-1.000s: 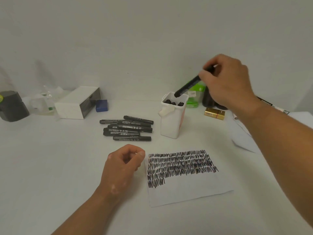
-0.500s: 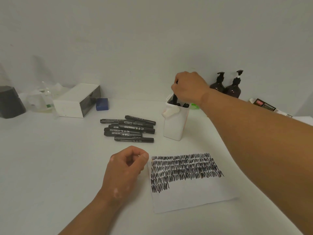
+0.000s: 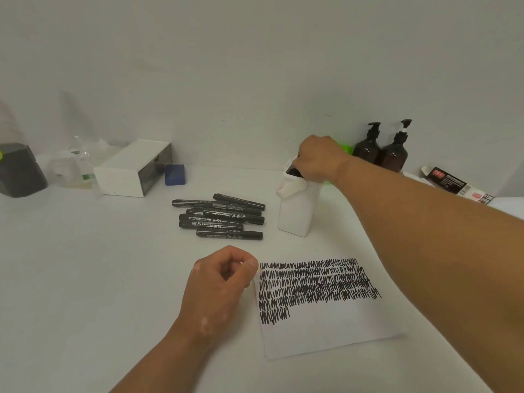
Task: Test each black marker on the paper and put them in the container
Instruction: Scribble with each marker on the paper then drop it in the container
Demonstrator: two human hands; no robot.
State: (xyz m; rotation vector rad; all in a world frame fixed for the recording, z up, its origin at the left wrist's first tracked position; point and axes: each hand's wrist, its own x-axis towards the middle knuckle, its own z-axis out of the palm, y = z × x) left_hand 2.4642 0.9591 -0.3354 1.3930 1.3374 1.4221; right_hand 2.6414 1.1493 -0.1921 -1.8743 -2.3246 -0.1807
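Observation:
A white container [image 3: 297,214] stands upright behind the paper. My right hand [image 3: 317,158] covers its mouth with fingers curled round a black marker [image 3: 293,172], of which only the dark top shows at the rim. Several black markers [image 3: 224,219] lie capped in a pile left of the container. The paper [image 3: 326,330] lies in front, its upper half filled with rows of black scribble. My left hand [image 3: 224,279] rests on the table at the paper's left edge, fingers curled into a fist, holding nothing.
A white box [image 3: 130,168] and a blue block [image 3: 175,174] sit at the back left, next to a clear bottle [image 3: 76,163] and a dark grey object [image 3: 19,171]. Two brown pump bottles [image 3: 368,146] and a black packet [image 3: 453,182] stand at the back right.
My right hand brought the marker from above right down into the container's mouth and has sunk lower over the rim. My left hand has stayed in place.

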